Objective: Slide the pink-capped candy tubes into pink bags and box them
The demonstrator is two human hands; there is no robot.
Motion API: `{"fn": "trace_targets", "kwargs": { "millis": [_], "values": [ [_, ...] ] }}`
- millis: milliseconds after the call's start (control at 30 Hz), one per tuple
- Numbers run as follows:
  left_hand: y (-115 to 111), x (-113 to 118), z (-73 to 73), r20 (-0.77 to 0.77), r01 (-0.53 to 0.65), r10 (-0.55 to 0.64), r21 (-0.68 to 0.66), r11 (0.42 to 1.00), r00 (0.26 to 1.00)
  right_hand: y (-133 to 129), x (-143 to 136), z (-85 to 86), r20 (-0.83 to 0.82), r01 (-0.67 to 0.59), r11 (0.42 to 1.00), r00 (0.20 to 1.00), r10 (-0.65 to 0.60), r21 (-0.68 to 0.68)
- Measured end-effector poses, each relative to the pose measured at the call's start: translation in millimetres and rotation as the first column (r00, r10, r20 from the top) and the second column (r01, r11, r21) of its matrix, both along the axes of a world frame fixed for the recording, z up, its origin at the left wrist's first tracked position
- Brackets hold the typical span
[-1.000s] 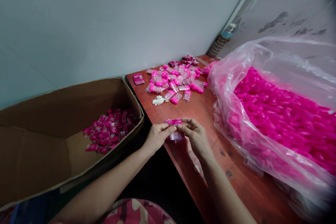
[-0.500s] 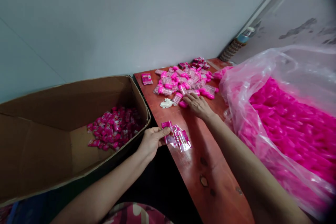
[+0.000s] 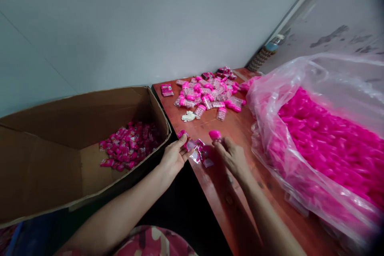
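Note:
My left hand (image 3: 174, 155) pinches a pink printed clear packet (image 3: 189, 143) above the near-left edge of the red table (image 3: 240, 140). Just right of it, more such packets (image 3: 204, 154) lie on the tabletop. My right hand (image 3: 233, 155) is closed on a small clear bottle with a bright pink cap (image 3: 215, 134), raised over the table beside the packets. Farther back spreads a pile of pink-capped bottles (image 3: 207, 92), and one bottle (image 3: 221, 114) stands apart at its front. A crumpled white piece (image 3: 189, 116) lies left of that bottle.
An open cardboard box (image 3: 42, 160) on the left holds filled pink packets (image 3: 132, 146). On the right, a large clear plastic bag (image 3: 279, 160) contains bright pink pieces (image 3: 330, 140). Behind stand a bottle in a woven holder (image 3: 264, 54) and stacked pink packets (image 3: 167, 90).
My right hand has come back from the pile toward my left hand, now with a pink-capped bottle. The packet in my left hand has tilted and moved slightly up and left.

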State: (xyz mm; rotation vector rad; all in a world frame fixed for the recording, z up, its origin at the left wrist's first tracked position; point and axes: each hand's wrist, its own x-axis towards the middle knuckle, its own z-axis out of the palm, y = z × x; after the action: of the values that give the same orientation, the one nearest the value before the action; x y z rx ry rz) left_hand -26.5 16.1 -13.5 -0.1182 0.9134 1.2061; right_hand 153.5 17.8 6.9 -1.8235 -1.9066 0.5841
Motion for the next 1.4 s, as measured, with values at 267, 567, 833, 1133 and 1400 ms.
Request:
{"fn": "trace_targets", "kwargs": {
  "millis": [267, 567, 833, 1133, 1400],
  "values": [
    [-8.6, 17.3, 4.8, 0.029, 0.005, -0.005, 0.015, 1.0, 1.0, -73.4, -47.0, -7.5, -0.812, -0.01, 0.958, 0.534, -0.236, -0.286],
    [-14.7, 22.3, 14.9, 0.077, 0.061, -0.063, 0.025, 0.998, 0.995, -79.2, -52.4, -16.3, -0.85, -0.016, 0.964, 0.475, -0.227, -0.266],
    [-17.3, 20.9, 14.5, -0.071, 0.183, -0.172, 0.218, 0.959, 0.983, -76.6, -54.7, -21.7, -0.856, -0.06, 0.942, 0.44, -0.271, -0.329],
    [-21.7, 21.4, 11.7, -0.222, 0.446, -0.389, 0.365, 0.817, 0.894, -75.0, -56.2, -21.2, -0.816, 0.059, 0.97, 0.53, -0.23, -0.235],
    [-16.8, 18.4, 11.8, -0.327, 0.582, -0.486, 0.359, 0.73, 0.811, -75.8, -50.6, -23.6, -0.912, -0.135, 0.938, 0.312, -0.266, -0.32]
  ]
}}
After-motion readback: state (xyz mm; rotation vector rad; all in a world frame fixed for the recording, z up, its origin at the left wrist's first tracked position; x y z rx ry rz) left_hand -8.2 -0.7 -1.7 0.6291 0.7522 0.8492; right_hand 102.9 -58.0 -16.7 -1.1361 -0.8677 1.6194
